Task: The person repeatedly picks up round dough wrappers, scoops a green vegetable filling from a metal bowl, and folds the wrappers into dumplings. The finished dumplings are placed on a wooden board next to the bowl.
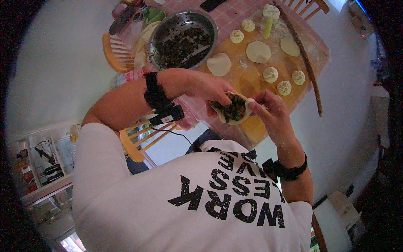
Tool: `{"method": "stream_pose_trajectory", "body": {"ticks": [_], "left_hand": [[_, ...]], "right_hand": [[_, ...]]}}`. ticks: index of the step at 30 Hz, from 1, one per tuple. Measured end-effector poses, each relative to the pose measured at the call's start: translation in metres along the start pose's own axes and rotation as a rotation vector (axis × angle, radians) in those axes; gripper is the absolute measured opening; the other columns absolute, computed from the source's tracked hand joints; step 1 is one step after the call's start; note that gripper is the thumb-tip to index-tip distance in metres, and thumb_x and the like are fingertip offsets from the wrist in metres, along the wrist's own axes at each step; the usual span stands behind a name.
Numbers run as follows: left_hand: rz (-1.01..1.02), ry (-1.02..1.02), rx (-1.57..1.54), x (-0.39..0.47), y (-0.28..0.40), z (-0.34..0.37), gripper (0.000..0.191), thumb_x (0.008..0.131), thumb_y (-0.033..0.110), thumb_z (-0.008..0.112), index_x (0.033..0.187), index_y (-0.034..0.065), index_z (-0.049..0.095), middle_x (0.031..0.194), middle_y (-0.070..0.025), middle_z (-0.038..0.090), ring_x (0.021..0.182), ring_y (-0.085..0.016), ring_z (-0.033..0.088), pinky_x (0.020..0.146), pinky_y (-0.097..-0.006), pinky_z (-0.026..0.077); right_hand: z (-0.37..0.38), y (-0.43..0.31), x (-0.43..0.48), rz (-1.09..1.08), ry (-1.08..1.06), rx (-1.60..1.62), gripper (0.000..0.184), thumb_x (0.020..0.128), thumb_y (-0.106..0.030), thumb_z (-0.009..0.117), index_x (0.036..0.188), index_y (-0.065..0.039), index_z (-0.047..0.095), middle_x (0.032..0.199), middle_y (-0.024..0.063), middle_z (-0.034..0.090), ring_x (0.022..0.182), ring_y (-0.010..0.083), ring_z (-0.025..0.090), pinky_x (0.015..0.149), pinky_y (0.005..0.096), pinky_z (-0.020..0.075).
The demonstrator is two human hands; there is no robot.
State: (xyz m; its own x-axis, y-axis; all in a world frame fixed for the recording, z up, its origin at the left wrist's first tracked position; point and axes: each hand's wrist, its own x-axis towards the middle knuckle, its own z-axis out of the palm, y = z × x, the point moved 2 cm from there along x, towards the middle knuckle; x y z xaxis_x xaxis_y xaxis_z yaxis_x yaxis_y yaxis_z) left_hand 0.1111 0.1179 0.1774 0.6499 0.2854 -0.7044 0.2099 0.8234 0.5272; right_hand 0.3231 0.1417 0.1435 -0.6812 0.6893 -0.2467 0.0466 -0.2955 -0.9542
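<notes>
My left hand [211,88] cups a round dough wrapper [234,122] heaped with dark green chopped filling [234,107], its thumb pressed on the filling. On the wrapper's other side, my right hand [267,105] pinches the gathered dough edge between thumb and fingers. The two hands hold it above the near edge of a floury wooden board [248,82]. Beyond my left forearm stands a steel bowl [215,34] of the same kind of filling, with a light-coloured utensil [196,53] lying in it. Flat dough wrappers [258,52] and several pleated buns [270,74] rest on the board.
A long, thin wooden stick [303,53] lies across the board's right side. Near the far edge are a dough piece [271,12] and a pale green cylindrical object [268,27]. Wooden chairs stand left of the table [118,53] and by my left elbow [132,146]. A cable hangs below my left wrist.
</notes>
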Motion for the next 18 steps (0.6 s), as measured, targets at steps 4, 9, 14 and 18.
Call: {"method": "stream_pose_trajectory", "body": {"ticks": [4,9,14,18], "left_hand": [[-0.098,0.038,0.079,0.001,0.007,-0.002,0.025,0.093,0.015,0.057,0.116,0.0062,0.057,0.074,-0.0046,0.061,0.053,-0.015,0.055,0.045,-0.0326,0.051],[0.007,0.03,0.226,0.006,0.012,-0.007,0.019,0.089,0.009,0.056,0.107,0.0048,0.059,0.071,-0.0032,0.061,0.054,-0.015,0.057,0.045,-0.0328,0.05],[-0.03,0.084,0.458,0.011,0.017,-0.018,0.018,0.085,0.01,0.057,0.101,0.0034,0.061,0.074,-0.0018,0.063,0.06,-0.014,0.06,0.051,-0.0312,0.05],[0.034,0.052,0.536,0.019,0.02,-0.024,0.02,0.083,0.012,0.061,0.101,0.0032,0.062,0.074,0.0002,0.062,0.063,-0.012,0.059,0.056,-0.0294,0.05]], "right_hand": [[-0.003,-0.002,0.011,0.065,-0.023,-0.011,0.018,0.094,-0.017,0.064,0.097,0.0,0.06,0.088,0.0016,0.061,0.082,0.0095,0.059,0.072,0.0251,0.0502],[-0.004,-0.004,0.01,0.044,-0.028,-0.161,0.015,0.092,-0.013,0.065,0.099,0.0,0.06,0.09,0.0022,0.062,0.083,0.0096,0.059,0.073,0.025,0.0503],[0.0,-0.006,0.013,-0.197,0.087,-0.365,0.012,0.09,-0.009,0.066,0.097,0.0,0.061,0.088,0.0017,0.063,0.08,0.0096,0.059,0.069,0.0248,0.0508],[0.0,-0.004,0.021,0.013,-0.034,-0.213,0.013,0.09,-0.008,0.066,0.098,0.0,0.06,0.09,0.0016,0.061,0.082,0.0092,0.058,0.067,0.0248,0.0518]]}}
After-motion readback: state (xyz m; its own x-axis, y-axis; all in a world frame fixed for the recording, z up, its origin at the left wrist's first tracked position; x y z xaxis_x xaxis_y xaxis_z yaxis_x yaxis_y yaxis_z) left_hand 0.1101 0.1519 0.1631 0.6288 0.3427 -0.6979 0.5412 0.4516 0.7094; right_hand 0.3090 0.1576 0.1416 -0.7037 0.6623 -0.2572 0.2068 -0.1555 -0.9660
